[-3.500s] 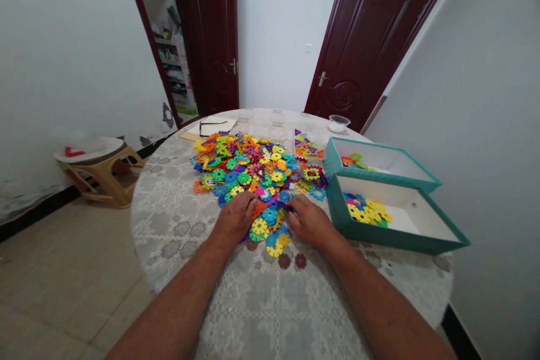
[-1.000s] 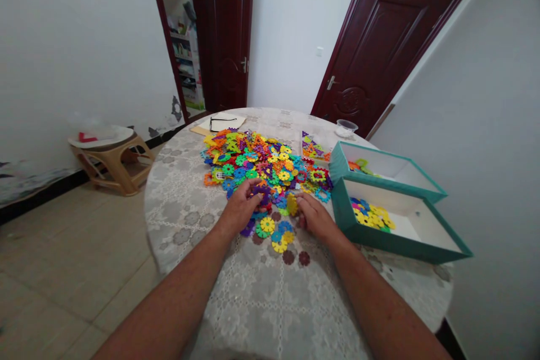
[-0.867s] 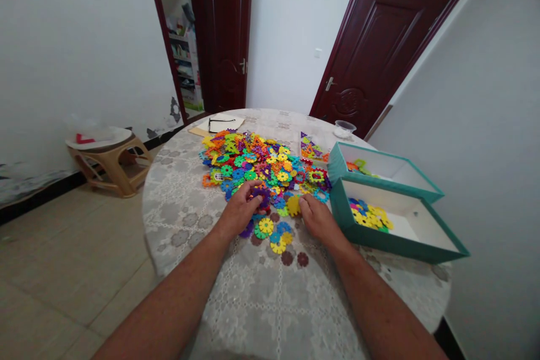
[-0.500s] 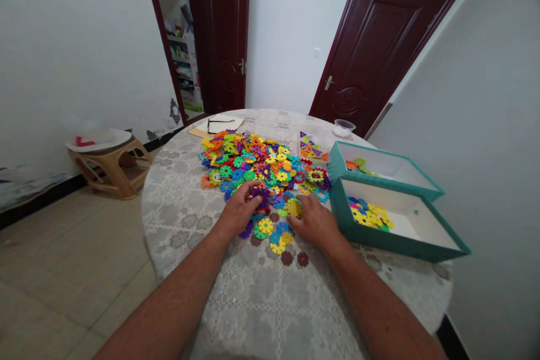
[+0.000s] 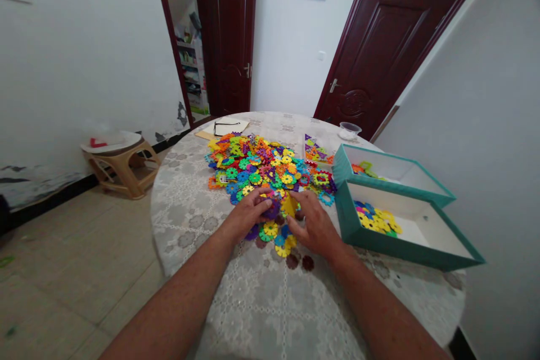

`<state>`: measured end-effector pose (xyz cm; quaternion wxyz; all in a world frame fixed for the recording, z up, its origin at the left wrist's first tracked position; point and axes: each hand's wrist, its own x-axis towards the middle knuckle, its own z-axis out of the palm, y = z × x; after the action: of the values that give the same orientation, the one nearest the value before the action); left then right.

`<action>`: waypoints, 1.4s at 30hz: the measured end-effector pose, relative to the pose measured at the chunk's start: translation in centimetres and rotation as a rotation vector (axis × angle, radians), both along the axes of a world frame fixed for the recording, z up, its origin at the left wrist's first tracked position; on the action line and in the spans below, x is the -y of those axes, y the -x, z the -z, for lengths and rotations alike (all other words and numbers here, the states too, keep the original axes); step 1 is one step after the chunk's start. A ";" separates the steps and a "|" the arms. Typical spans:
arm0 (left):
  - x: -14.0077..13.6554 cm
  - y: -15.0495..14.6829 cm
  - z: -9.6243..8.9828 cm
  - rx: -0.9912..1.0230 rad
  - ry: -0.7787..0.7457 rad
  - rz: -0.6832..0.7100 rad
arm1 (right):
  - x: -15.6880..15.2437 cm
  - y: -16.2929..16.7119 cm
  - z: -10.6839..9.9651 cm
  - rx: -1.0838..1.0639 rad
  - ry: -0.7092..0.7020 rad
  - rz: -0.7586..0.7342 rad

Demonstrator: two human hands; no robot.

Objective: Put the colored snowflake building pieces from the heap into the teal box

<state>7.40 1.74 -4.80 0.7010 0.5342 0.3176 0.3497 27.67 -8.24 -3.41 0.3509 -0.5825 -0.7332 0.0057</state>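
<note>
On the near side of a heap of colourful plastic snowflake discs (image 5: 253, 166), my left hand (image 5: 244, 216) is closed on a purple toothed disc (image 5: 273, 209). Opposite it, a yellow piece (image 5: 288, 206) stands tilted between the thumb and fingers of my right hand (image 5: 314, 224). The two held pieces are close together; whether they touch I cannot tell. Just below my hands lie loose yellow discs (image 5: 282, 250), with blue, green and purple ones among them. My fingers partly cover the pieces they hold.
To the right, a teal box (image 5: 405, 253) holds yellow and blue discs; a second teal box (image 5: 439, 185) stands behind it. Eyeglasses (image 5: 228, 124) rest on paper at the back left. A clear bowl (image 5: 350, 129) and a clear tray of pieces (image 5: 316, 151) are farther back.
My hands have come closer together, bringing the purple disc near the yellow piece. The yellow piece looks more upright. The whole view has shifted slightly.
</note>
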 end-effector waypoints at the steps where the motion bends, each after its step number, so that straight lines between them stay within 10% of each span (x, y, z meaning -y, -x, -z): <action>1: 0.1 0.0 0.0 -0.002 0.002 0.021 | 0.0 0.4 0.1 0.014 0.016 -0.011; 13: 0.5 0.6 0.4 -0.025 -0.050 0.242 | -0.5 2.1 1.1 0.056 0.094 -0.004; 32: 0.9 0.1 -0.4 0.066 0.097 0.152 | -0.2 2.5 0.3 -0.014 0.034 -0.075; 42: 1.3 0.3 -1.2 0.016 -0.140 0.229 | 0.1 2.2 -0.1 -0.143 0.019 -0.124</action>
<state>7.07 0.47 -3.64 0.7000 0.6118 0.2238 0.2927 25.45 -8.37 -3.29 0.3958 -0.5375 -0.7407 0.0758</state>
